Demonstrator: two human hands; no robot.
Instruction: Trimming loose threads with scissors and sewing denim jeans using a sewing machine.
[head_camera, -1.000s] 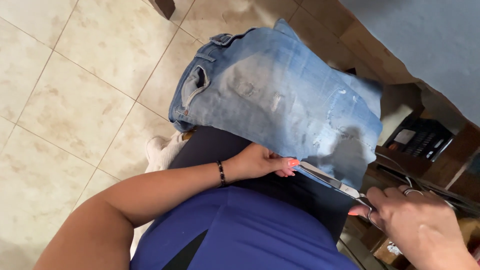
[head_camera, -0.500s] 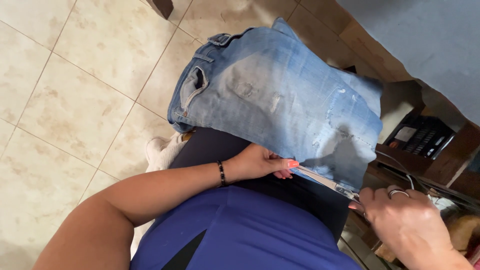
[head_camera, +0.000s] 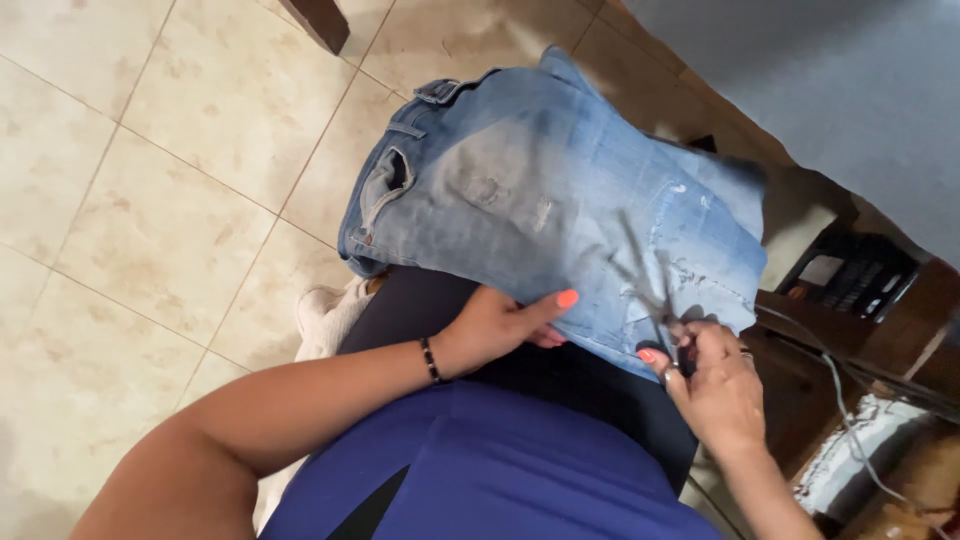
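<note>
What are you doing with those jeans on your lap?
A person sits with a pair of faded blue jeans draped over their lap. The left hand pinches the near edge of the denim and holds it flat. The right hand works a pair of scissors, whose blades lie over a frayed patch on the fabric. Below is a beige tiled floor, with a white shoe showing beside the leg.

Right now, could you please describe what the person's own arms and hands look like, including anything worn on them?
Both arms are bare, with no sleeves in view. The left hand has orange-pink polished nails and a thin dark beaded bracelet at the wrist. The right hand has the same nail polish and a ring on one finger. No gloves or watch are visible.
</note>
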